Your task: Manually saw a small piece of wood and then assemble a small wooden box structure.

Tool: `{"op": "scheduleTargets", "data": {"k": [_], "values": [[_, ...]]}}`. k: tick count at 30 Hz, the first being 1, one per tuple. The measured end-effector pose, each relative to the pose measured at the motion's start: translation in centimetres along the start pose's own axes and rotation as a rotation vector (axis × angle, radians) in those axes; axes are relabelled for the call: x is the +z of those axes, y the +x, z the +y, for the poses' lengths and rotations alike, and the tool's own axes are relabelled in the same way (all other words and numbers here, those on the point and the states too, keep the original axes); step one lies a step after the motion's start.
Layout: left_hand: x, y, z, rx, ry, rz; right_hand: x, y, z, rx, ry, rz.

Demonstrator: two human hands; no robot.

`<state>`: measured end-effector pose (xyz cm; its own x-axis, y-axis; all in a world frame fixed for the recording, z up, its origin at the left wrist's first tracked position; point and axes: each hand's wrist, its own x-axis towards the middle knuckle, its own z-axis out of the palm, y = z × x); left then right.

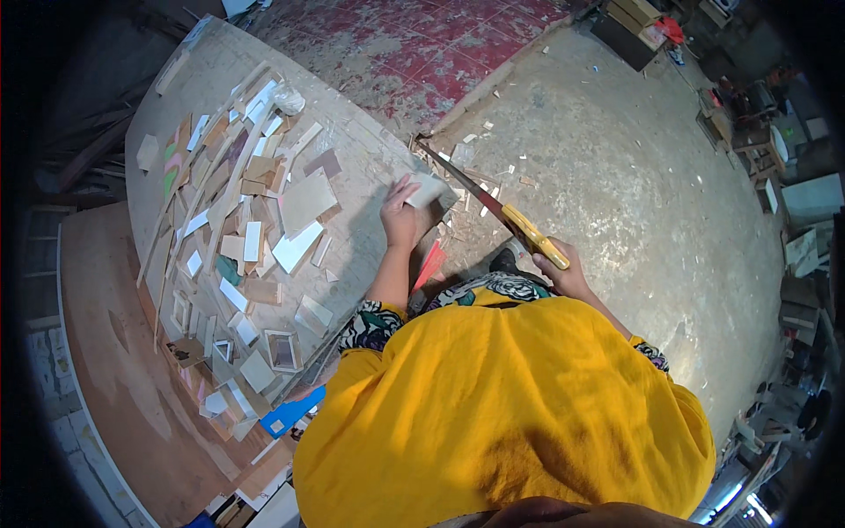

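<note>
My right hand [556,266] is wrapped around the yellow handle of a handsaw [521,225]. Its long blade slants up and to the left, past the corner of the worktable [365,141]. At that corner my left hand [401,209] grips a small pale board piece [426,190], with the fingers over its left side. The blade passes just to the right of the piece; whether they touch I cannot tell. Many offcuts of wood and white-faced board [297,247] lie heaped on the table left of my left hand.
A crumpled clear plastic bag [288,99] lies at the heap's far end. Red tiles [422,44] cover the far floor; wood scraps [526,181] litter the concrete. A brown wooden sheet [114,326] is at the left. Boxes and clutter [805,207] line the right side.
</note>
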<state>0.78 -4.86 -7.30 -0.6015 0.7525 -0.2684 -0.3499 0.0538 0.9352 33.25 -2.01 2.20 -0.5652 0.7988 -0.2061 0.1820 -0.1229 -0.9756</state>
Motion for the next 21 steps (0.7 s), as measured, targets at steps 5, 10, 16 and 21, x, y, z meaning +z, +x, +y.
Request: {"op": "scheduleTargets", "data": {"k": [5, 10, 16, 21], "values": [[-2.1, -0.7, 0.4, 0.629, 1.325, -0.282, 0.0, -0.5, 1.2, -0.031, -0.035, -0.016], [-1.1, -1.6, 0.5, 0.599, 1.408, -0.244, 0.4, -1.1, 1.5, -0.086, -0.150, -0.042], [1.1, -1.2, -0.4, 0.520, 1.505, -0.176, 1.7, -0.1, 4.3, -0.221, -0.238, -0.126], [1.3, -1.5, 0.0, 0.467, 1.614, -0.211, 2.1, -0.4, 4.6, -0.173, -0.230, -0.186]]}}
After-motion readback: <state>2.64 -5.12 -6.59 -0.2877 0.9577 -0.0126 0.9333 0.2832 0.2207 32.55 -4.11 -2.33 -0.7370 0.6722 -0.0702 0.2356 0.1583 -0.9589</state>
